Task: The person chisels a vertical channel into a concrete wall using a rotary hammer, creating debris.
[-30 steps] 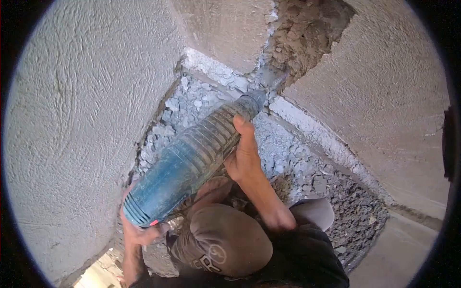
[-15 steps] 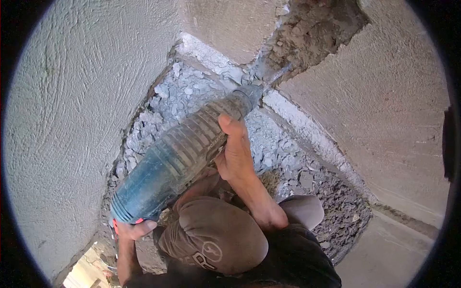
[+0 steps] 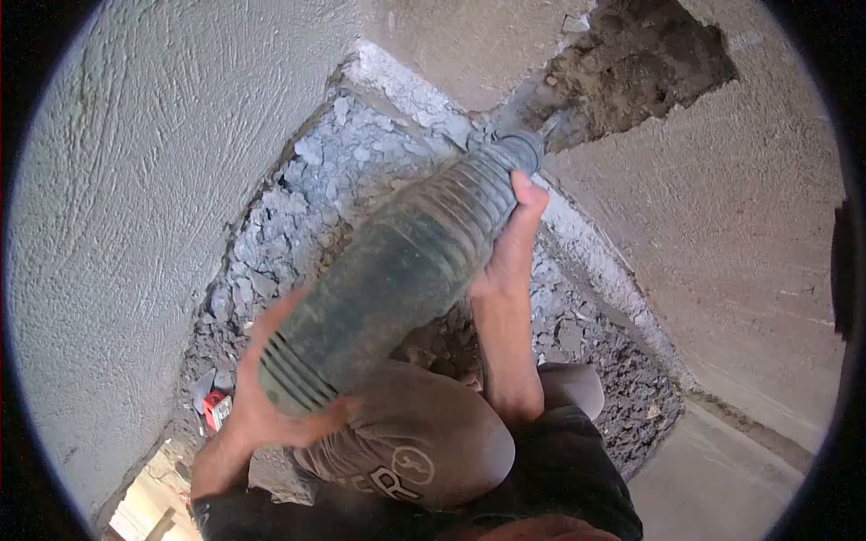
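Note:
A dusty green-blue demolition hammer (image 3: 383, 270) lies slantwise across the view, its nose towards the upper right. Its chisel bit (image 3: 552, 122) points into the broken hollow (image 3: 645, 68) between the slabs. My left hand (image 3: 275, 406) is wrapped round the slotted rear end of the body, thumb and fingers on opposite sides. Near the nose, my right hand (image 3: 510, 243) grips the ribbed front part from the right, thumb on top. The tool's underside is hidden.
A rough plastered wall (image 3: 153, 198) rises on the left. Stone slabs (image 3: 686, 225) lie to the right, bordered by a pale mortar strip (image 3: 600, 252). Loose rubble (image 3: 316, 171) covers the ground around my knee (image 3: 442, 424). A small red and white object (image 3: 216, 410) lies near my left wrist.
The hammer has shifted up and right, with its rear end swung rightwards. My left hand has moved from behind the rear end to around the body. My right hand has moved up with it.

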